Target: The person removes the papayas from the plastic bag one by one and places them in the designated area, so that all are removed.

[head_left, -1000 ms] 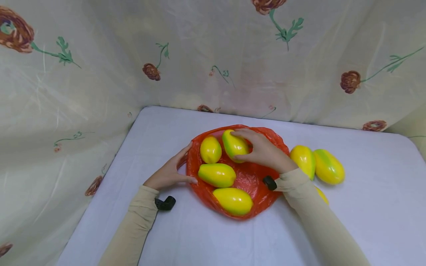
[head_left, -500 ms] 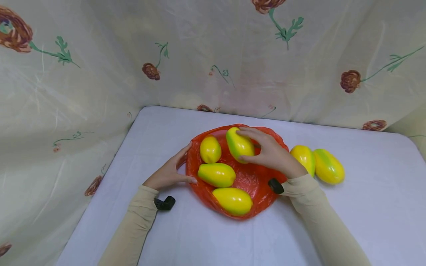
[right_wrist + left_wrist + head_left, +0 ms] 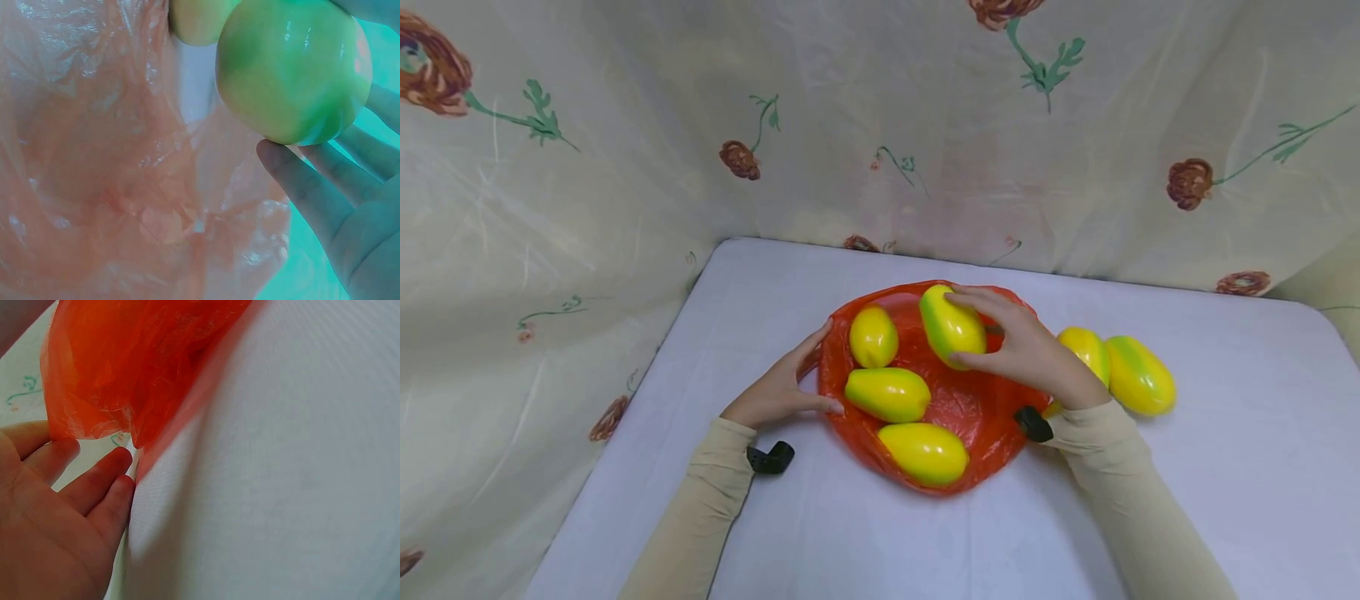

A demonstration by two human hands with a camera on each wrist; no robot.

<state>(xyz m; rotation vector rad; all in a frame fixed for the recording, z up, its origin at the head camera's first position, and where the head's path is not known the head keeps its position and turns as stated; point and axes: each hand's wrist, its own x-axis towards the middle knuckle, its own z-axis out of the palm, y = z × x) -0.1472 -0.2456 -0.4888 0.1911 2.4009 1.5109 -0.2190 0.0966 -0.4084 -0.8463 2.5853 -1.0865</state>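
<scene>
My right hand [image 3: 1033, 350] grips a shiny yellow-green mango [image 3: 951, 325] between thumb and fingers, over the open mouth of a red plastic bag [image 3: 958, 408]. The right wrist view shows the fingertips against the underside of this mango [image 3: 290, 75]. Three more mangoes lie in the bag: one at the back left [image 3: 874, 336], one in the middle [image 3: 889, 395] and one at the front [image 3: 925, 454]. My left hand [image 3: 778, 387] is spread at the bag's left side. In the left wrist view its nearly straight fingers touch the red plastic [image 3: 125, 375].
Right of the bag, a mango [image 3: 1142, 377] lies on the white-covered table [image 3: 1240, 467] against another mango [image 3: 1088, 350], which my right wrist partly hides. A flowered curtain [image 3: 962, 150] hangs behind the table and along its left side.
My right hand has moved to the right with the mango in its grip, from the back middle of the bag toward its right side. My left hand stays at the bag.
</scene>
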